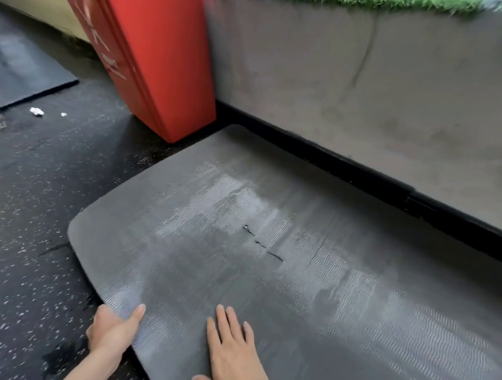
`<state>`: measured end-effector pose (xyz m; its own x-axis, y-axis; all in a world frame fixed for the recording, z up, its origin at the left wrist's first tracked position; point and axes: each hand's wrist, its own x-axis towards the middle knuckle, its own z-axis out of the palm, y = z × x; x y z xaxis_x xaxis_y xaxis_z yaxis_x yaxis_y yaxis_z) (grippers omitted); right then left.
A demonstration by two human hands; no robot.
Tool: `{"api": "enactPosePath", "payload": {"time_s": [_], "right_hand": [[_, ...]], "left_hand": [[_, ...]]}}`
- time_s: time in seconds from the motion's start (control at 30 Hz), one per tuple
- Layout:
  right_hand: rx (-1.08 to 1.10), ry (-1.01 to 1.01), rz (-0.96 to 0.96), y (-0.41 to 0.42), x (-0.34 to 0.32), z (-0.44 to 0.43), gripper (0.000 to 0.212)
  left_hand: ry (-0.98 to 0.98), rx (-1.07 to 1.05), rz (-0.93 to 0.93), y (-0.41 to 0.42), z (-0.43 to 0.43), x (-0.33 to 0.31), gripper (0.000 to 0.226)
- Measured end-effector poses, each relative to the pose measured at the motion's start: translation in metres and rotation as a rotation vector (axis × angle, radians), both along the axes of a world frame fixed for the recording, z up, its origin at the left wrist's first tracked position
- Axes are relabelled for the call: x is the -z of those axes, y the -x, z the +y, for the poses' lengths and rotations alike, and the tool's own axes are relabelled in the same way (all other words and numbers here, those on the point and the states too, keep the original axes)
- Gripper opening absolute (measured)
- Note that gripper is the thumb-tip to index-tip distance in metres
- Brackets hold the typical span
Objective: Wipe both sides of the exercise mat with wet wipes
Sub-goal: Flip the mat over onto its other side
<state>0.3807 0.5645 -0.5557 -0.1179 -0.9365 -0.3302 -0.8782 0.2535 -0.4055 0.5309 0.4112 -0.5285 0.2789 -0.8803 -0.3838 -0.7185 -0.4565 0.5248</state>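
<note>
Pinching mat [211, 246] at near edge with left grip [112, 331], thumb on top, likely to lift and flip it. Pressing right grip [233, 356] flat on it, fingers straight, to steady. Lies on floor [22, 205] along wall [367, 94], top streaked wet.

Illegible white lettering [112, 65] on red pillar [158, 52]

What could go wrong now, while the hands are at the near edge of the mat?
The exercise mat already has small tears near its middle; if the left hand lifts the edge it grips, they might widen. The surface looks wet, so the flat right hand may slip.
</note>
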Motion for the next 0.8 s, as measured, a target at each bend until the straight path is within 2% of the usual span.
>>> {"api": "enactPosePath", "payload": {"time_s": [0.1, 0.13, 0.23, 0.33, 0.43, 0.5, 0.57, 0.63, 0.7, 0.8], "right_hand": [[0.095, 0.057, 0.076, -0.015, 0.021, 0.008, 0.046], [0.098, 0.029, 0.152, -0.019, 0.022, 0.013, 0.042], [0.05, 0.095, 0.263, -0.021, 0.039, 0.037, 0.055], [0.074, 0.068, 0.18, -0.008, 0.03, 0.043, 0.061], [0.149, 0.071, 0.095, 0.012, 0.022, 0.05, 0.101], [0.244, 0.125, 0.135, 0.028, 0.01, 0.054, 0.087], [0.267, 0.101, 0.126, 0.042, 0.003, 0.058, 0.08], [0.291, 0.092, 0.177, 0.049, -0.001, 0.059, 0.074], [0.295, 0.125, 0.203, 0.056, -0.01, 0.056, 0.068], [0.318, 0.187, 0.234, 0.065, -0.019, 0.049, 0.063]], "left_hand": [[-0.053, -0.008, -0.041, -0.005, 0.005, 0.006, 0.063], [-0.066, 0.005, -0.052, -0.005, 0.005, 0.006, 0.064], [-0.092, 0.022, -0.109, -0.004, 0.006, 0.007, 0.065], [-0.122, -0.019, -0.098, -0.007, 0.008, 0.004, 0.071], [-0.147, -0.049, -0.161, -0.047, -0.027, 0.067, 0.101], [-0.086, 0.005, -0.184, -0.069, -0.057, 0.113, 0.121], [-0.012, 0.028, -0.241, -0.042, -0.051, 0.091, 0.107], [0.184, 0.137, -0.225, 0.008, -0.017, 0.029, 0.085], [0.355, 0.406, -0.162, 0.044, 0.0, 0.0, 0.065], [0.457, 0.779, -0.063, 0.089, 0.01, -0.013, 0.05]]}}
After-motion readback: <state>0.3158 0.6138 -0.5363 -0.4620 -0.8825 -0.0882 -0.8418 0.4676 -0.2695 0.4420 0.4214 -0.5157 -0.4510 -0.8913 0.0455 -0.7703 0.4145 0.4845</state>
